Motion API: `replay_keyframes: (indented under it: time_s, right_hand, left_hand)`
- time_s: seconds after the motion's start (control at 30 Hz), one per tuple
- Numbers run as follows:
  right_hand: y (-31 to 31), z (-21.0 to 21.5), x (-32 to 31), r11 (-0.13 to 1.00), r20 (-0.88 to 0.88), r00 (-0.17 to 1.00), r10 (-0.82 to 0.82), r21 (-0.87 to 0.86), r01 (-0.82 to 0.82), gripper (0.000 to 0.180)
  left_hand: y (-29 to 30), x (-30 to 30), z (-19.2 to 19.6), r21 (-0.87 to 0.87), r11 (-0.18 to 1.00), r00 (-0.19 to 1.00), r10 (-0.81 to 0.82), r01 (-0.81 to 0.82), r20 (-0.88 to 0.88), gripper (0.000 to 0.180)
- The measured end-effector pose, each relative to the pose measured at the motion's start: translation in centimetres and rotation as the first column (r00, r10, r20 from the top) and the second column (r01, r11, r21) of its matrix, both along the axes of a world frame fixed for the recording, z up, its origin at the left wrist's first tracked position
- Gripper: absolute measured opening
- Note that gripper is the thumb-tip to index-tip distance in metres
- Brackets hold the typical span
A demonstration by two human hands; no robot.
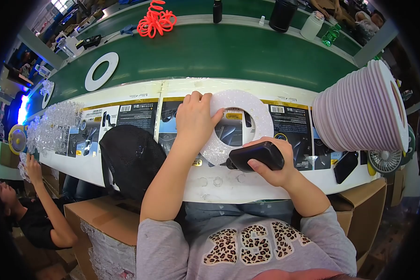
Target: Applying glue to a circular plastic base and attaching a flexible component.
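A flat white glittery ring (pixel 262 114) lies on the worktable in front of me. My left hand (pixel 196 119) grips its left side, thumb on the face and fingers bent at the upper left edge. In my right hand (pixel 277 165) is a black squeeze bottle (pixel 259 156), tilted on its side. Its narrow tip points left, at the ring's lower edge; whether it touches cannot be made out. Left of my left forearm sits a black mesh cap (pixel 133 151).
Right stands a large ribbed pale spool or ring stack (pixel 359 109), near a black phone-like slab (pixel 346 167) and small fan (pixel 385 161). Beyond, a green conveyor (pixel 228 53) carries another white ring (pixel 91 83). Clear plastic pieces (pixel 51 126) lie left, near a co-worker's hand (pixel 32 169).
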State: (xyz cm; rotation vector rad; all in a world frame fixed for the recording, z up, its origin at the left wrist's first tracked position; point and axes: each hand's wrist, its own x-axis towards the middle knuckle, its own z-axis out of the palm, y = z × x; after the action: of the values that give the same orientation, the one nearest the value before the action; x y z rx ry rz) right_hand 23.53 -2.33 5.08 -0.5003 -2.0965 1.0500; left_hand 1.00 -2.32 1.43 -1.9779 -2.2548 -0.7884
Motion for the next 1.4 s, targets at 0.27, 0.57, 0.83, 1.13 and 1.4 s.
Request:
replay_keyframes:
  time_s: [0.27,0.57,0.83,1.13,1.4]
  right_hand:
    - [-0.1,0.0,-0.1,1.000,0.012,1.000,-0.009,-0.023,0.009,0.024]
    - [0.5,-0.7,0.9,0.912,-0.029,0.984,-0.174,-0.381,0.150,0.020]
    - [4.2,-1.4,1.4,0.458,-0.278,0.807,-0.521,-0.889,-0.011,0.034]
    - [9.5,-3.2,4.4,0.132,-0.503,0.511,-0.697,-0.790,-0.598,0.033]
    - [9.7,-3.7,3.7,0.122,-0.537,0.458,-0.708,-0.732,-0.671,0.037]
  left_hand:
    - [0.0,-0.2,-0.3,0.044,0.999,1.000,-0.014,0.015,-0.021,0.042]
    - [0.1,-0.1,0.0,-0.021,1.000,1.000,-0.006,0.006,0.020,0.042]
    - [0.3,-0.7,0.4,0.069,0.997,0.995,0.010,-0.017,0.102,0.032]
    - [-3.3,2.3,6.6,-0.189,0.883,0.887,-0.376,0.431,0.267,0.046]
    - [-7.8,4.9,7.2,-0.413,0.800,0.847,-0.520,0.436,-0.113,0.073]
